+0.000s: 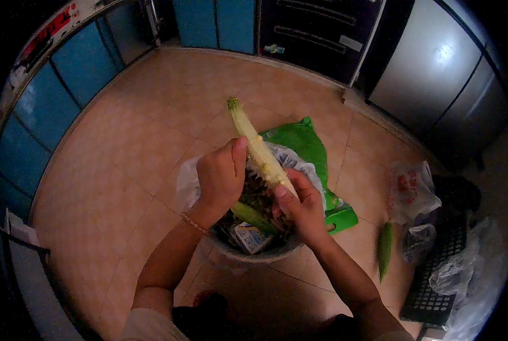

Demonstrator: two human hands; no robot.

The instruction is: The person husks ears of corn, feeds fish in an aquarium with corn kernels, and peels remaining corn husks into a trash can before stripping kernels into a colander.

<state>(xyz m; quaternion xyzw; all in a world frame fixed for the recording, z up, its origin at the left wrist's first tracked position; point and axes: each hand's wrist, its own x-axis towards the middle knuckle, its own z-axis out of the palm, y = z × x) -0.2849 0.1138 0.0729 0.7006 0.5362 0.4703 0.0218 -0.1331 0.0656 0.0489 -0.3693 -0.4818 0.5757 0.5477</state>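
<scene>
A peeled corn cob point(263, 156), pale yellow with a green tip, slants up and left above a waste bin point(259, 258). My right hand point(304, 207) grips its lower end, with the thumb on top. Beside the cob's left edge, my left hand point(222, 173) is closed, its thumb up against the kernels; its curled fingertips are hidden, so I cannot tell what they hold. Below both hands, the bin has a whitish plastic liner point(188, 176). Dark scraps, a green corn husk point(253, 217) and a small printed carton point(251, 237) lie inside it.
A green bag point(302, 142) lies behind the bin. On the floor at right are an unpeeled ear of corn point(385, 250), a plastic bag with red print point(410, 190) and a black crate point(436, 284). Blue cabinets point(83, 57) and a steel fridge point(430, 57) border the tiled floor.
</scene>
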